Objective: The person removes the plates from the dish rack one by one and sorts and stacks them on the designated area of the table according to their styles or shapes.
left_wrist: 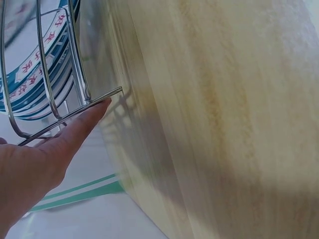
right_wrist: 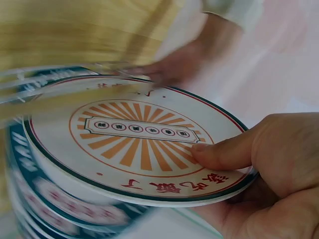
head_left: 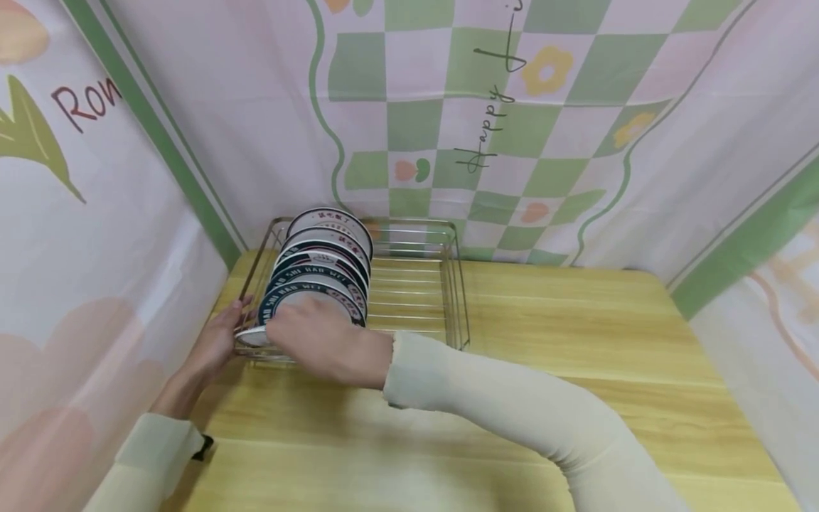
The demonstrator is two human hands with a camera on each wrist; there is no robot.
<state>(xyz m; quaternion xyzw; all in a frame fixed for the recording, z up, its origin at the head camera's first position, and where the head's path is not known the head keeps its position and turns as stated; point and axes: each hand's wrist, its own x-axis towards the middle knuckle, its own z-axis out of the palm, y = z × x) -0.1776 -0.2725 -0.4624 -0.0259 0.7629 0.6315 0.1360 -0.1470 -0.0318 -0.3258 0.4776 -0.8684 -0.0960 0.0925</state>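
Observation:
A wire dish rack (head_left: 458,284) stands at the back left of a wooden table (head_left: 576,334). Several round printed plates (head_left: 326,245) stand on edge in its left half. My right hand (head_left: 281,327) grips the front plate (head_left: 248,336) by its rim. In the right wrist view the thumb lies on the face of this plate (right_wrist: 134,144), which bears an orange sunburst, and the fingers of that hand (right_wrist: 224,169) are underneath. My left hand (head_left: 224,331) touches the rack's front left corner. A straight finger of the left hand (left_wrist: 75,129) lies against the rack's wire (left_wrist: 81,64).
The right half of the rack holds nothing. Printed pink and green cloth (head_left: 512,128) hangs close behind and on both sides of the table. Bare wood (left_wrist: 224,124) stretches in front of and right of the rack.

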